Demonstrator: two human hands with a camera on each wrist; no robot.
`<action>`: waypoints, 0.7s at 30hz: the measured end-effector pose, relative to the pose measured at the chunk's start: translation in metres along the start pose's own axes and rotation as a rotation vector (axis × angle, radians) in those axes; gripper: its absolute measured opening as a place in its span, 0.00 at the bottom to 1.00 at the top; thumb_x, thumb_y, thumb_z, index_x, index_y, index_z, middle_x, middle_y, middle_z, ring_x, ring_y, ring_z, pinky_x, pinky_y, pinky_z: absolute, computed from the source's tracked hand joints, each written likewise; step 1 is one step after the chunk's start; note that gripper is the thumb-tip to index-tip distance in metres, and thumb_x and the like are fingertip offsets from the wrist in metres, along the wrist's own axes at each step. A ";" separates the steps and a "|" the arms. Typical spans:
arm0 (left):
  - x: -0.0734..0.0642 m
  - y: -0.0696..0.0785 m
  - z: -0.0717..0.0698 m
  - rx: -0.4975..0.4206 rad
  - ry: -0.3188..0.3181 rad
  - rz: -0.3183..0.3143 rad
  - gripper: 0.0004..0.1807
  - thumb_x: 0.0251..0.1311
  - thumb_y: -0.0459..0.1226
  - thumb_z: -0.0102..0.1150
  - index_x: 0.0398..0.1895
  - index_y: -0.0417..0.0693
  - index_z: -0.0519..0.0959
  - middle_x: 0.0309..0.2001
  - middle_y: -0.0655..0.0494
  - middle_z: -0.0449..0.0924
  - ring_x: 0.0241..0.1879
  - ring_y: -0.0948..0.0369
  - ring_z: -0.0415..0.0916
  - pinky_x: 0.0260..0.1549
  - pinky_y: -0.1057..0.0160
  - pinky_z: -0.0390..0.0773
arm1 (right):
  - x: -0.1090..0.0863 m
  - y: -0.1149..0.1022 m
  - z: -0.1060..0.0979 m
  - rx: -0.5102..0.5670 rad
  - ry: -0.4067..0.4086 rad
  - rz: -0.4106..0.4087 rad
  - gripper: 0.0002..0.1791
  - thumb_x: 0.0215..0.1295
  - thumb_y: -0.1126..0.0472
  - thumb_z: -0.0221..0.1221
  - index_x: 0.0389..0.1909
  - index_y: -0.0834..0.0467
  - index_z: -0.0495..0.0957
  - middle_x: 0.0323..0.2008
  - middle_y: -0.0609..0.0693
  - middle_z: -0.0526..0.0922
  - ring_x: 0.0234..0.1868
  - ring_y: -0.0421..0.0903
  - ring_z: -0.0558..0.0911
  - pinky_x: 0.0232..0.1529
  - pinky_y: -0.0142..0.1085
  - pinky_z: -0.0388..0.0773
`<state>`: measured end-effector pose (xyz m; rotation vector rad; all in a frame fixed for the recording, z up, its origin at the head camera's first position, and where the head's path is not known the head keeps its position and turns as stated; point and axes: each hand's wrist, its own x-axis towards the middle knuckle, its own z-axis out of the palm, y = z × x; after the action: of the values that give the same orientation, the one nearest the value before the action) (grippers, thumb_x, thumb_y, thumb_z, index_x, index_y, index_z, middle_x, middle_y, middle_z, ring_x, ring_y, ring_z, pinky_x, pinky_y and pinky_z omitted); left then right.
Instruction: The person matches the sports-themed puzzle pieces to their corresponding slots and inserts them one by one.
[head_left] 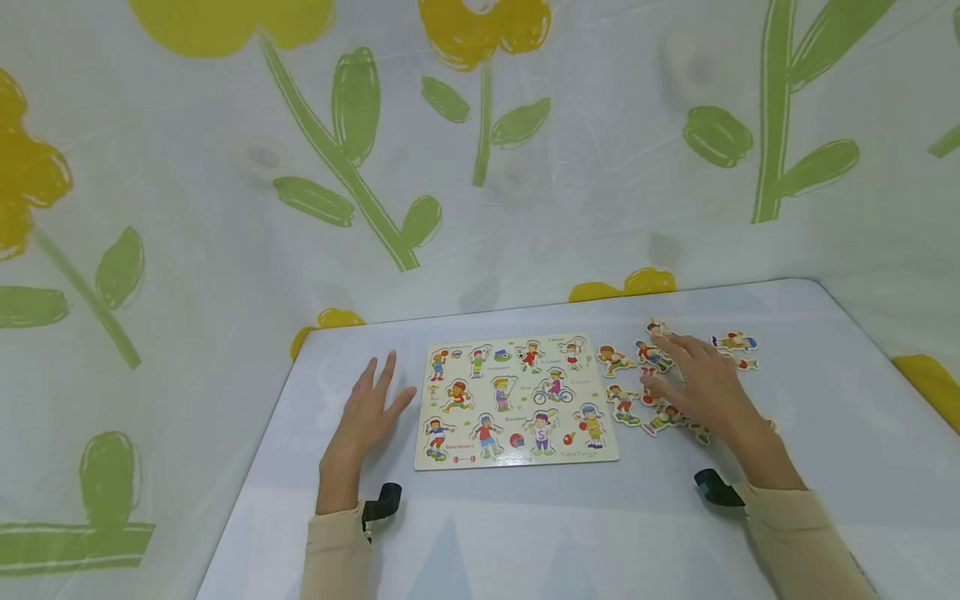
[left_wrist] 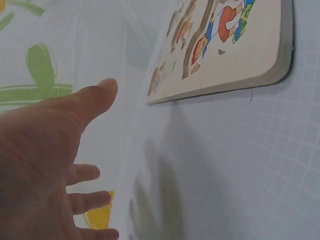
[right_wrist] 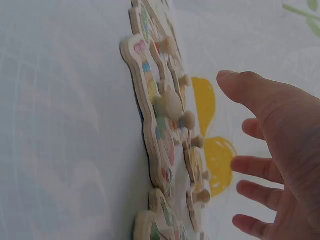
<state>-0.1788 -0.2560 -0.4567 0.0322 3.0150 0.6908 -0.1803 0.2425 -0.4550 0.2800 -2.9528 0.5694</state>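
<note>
A wooden puzzle board (head_left: pixel 480 433) printed with children playing sports lies flat on the table. Left of it my left hand (head_left: pixel 367 412) hovers with fingers spread and holds nothing; the left wrist view shows the thumb (left_wrist: pixel 97 100) apart from the board's corner (left_wrist: pixel 277 70). My right hand (head_left: pixel 701 383) is held over a group of loose wooden puzzle pieces at the board's right, its fingers loosely extended. In the right wrist view a piece with a round wooden knob (right_wrist: pixel 170 104) lies below the fingers, and a gap shows between them.
More loose pieces, such as a runner (head_left: pixel 615 360) and a skateboarder (head_left: pixel 622 406), lie close to the board's right edge. Another piece (head_left: pixel 735 341) sits farther right. A flower-printed cloth (head_left: pixel 585 208) hangs behind the white table (head_left: pixel 510 533).
</note>
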 end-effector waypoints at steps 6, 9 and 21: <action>0.004 0.004 0.006 -0.030 0.033 0.068 0.37 0.67 0.49 0.57 0.76 0.53 0.57 0.64 0.38 0.69 0.59 0.43 0.71 0.57 0.42 0.71 | 0.001 -0.006 0.010 -0.018 0.047 -0.075 0.29 0.62 0.45 0.64 0.62 0.52 0.76 0.54 0.60 0.81 0.58 0.63 0.74 0.52 0.65 0.66; 0.005 0.008 0.010 -0.070 0.036 0.069 0.32 0.64 0.43 0.62 0.72 0.53 0.66 0.54 0.45 0.77 0.46 0.53 0.74 0.46 0.54 0.75 | 0.001 -0.012 0.012 -0.006 0.055 -0.115 0.23 0.60 0.50 0.66 0.55 0.53 0.80 0.42 0.54 0.85 0.48 0.57 0.78 0.45 0.57 0.68; 0.008 0.016 0.020 -0.204 0.010 0.048 0.21 0.61 0.35 0.64 0.58 0.50 0.80 0.51 0.50 0.80 0.40 0.58 0.75 0.35 0.66 0.75 | 0.002 -0.028 0.020 0.074 -0.025 -0.205 0.10 0.56 0.59 0.68 0.40 0.52 0.84 0.28 0.41 0.82 0.31 0.39 0.76 0.43 0.45 0.64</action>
<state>-0.1853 -0.2330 -0.4683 0.0937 2.9454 1.0012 -0.1785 0.2092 -0.4637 0.5926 -2.8823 0.6510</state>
